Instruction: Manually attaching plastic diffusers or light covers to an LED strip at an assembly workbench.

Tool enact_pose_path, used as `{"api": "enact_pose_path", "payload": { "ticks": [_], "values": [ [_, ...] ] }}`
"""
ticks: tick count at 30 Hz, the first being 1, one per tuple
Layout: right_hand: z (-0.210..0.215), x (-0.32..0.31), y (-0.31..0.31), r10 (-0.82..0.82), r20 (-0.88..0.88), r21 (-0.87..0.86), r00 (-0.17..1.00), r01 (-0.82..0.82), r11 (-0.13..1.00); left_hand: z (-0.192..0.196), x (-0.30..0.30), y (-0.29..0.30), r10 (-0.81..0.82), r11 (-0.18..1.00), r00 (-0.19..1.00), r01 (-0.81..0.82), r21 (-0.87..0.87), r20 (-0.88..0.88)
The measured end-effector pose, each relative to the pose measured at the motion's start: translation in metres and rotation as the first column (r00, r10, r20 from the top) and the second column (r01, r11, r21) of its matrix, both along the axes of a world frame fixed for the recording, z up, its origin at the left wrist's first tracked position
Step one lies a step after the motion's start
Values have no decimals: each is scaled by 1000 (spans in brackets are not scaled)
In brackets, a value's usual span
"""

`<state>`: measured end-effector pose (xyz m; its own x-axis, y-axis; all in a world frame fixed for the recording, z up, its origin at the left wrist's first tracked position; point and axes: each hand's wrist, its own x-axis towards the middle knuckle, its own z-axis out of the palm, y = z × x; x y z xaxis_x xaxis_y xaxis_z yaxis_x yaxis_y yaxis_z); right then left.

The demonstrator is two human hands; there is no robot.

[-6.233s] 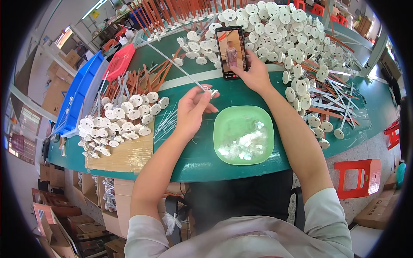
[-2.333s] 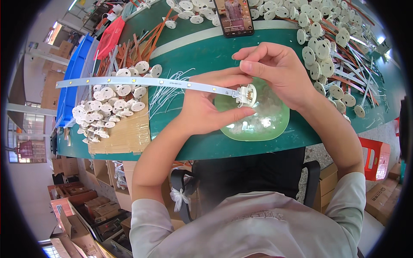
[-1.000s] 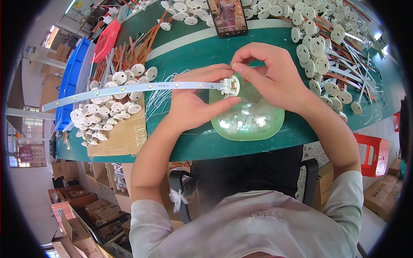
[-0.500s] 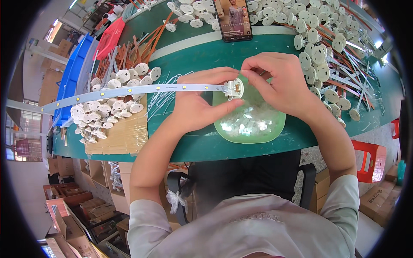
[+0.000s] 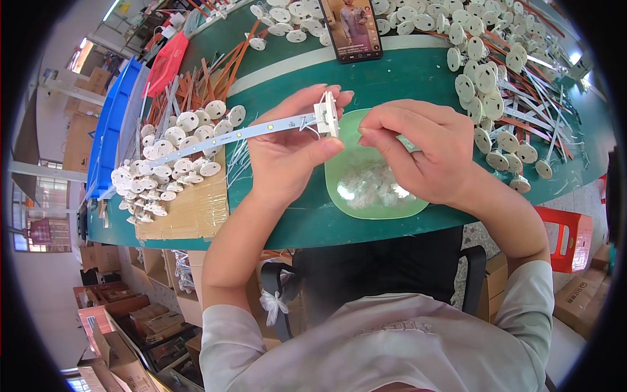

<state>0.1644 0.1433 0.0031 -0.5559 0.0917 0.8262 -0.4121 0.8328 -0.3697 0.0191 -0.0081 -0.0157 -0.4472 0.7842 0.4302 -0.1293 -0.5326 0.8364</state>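
My left hand (image 5: 281, 160) grips the white round end cap (image 5: 328, 115) of a narrow LED strip (image 5: 225, 137), its fingers behind and thumb in front. The strip slopes down to the left, over a pile of similar caps, and short wires show beside the held cap. To the right, my right hand (image 5: 424, 147) has thumb and forefinger pinched together, apart from the cap; anything between the fingertips is too small to make out. Beneath that hand lies a light green tray (image 5: 375, 212) holding many small shiny clear pieces (image 5: 372, 179).
White caps (image 5: 186, 121) are heaped on cardboard (image 5: 186, 222) at the left, near brown strips (image 5: 225, 65), a blue bin (image 5: 111, 130) and a red basket (image 5: 166, 62). More capped strips (image 5: 486, 78) pile up at the right. A phone (image 5: 351, 32) stands at the back.
My left hand has shifted left, turning the cap on edge and swinging the strip's far end down. My right hand has moved slightly right and down, away from the cap.
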Motion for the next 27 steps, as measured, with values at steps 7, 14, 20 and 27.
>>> {"api": "enact_pose_path", "payload": {
  "ticks": [7,14,20,27],
  "values": [
    [-3,-2,0,0,-52,59,999,3,998,-3,3,2,-1,1000,999,2,-20,33],
    [-4,-6,0,21,-95,92,995,-12,996,-6,4,2,-21,1000,999,20,-24,-28],
    [-9,-6,-2,152,-40,-42,988,-153,987,-5,7,4,-110,993,993,109,48,32],
    [-9,-7,-6,197,-77,20,977,-197,980,-9,7,2,-191,980,979,187,64,67]
  ]
}}
